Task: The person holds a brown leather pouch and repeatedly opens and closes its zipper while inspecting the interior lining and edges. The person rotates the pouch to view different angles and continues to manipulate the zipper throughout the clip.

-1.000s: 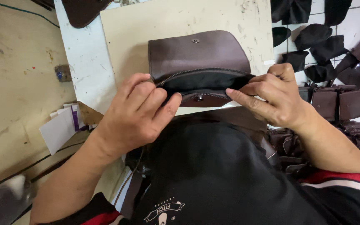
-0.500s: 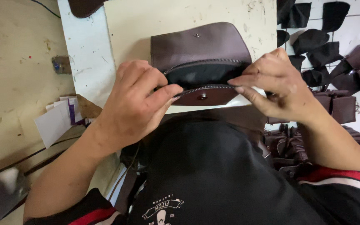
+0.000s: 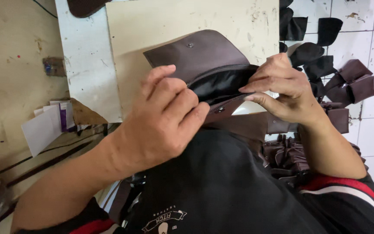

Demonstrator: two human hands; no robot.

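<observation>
While the left hand (image 3: 163, 119) pinches the brown pouch (image 3: 204, 60) at its zip opening, fingers (image 3: 182, 102) closed on the near edge, a slip there could let the mouth fall shut. Held above the pale desk (image 3: 161, 30), the pouch sits between both hands, black lining (image 3: 219, 84) exposed. Right hand (image 3: 282, 93) grips the far end; 2 opposing pulls risk straining the zip seam.
</observation>
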